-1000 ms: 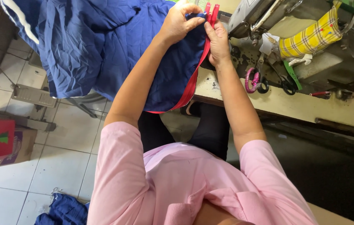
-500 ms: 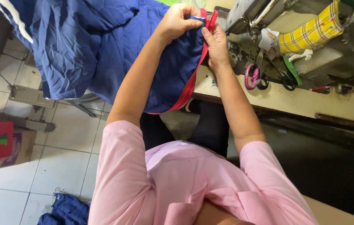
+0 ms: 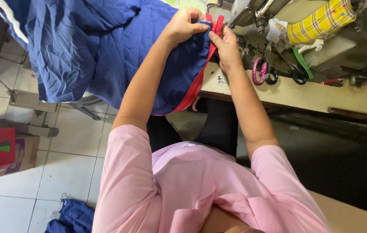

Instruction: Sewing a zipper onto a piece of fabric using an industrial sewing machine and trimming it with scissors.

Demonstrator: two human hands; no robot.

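Observation:
A large blue quilted garment (image 3: 88,47) with a red trim strip (image 3: 196,84) hangs over the left end of the sewing table (image 3: 304,92). My left hand (image 3: 183,26) pinches the blue cloth at its top edge. Right beside it, my right hand (image 3: 224,45) grips the red trim against the cloth. Both hands meet just left of the sewing machine (image 3: 252,13). My pink sleeves and chest fill the bottom of the view.
Scissors with pink-wrapped handles (image 3: 263,71) and a darker pair (image 3: 295,75) lie on the table. A yellow plaid pincushion (image 3: 321,21) sits on the machine. A cardboard box (image 3: 2,153) stands on the tiled floor at left; more blue cloth (image 3: 69,215) lies below.
Both hands have kept their grip at the cloth's top edge and shifted only slightly; the red trim end sits a little closer to the machine.

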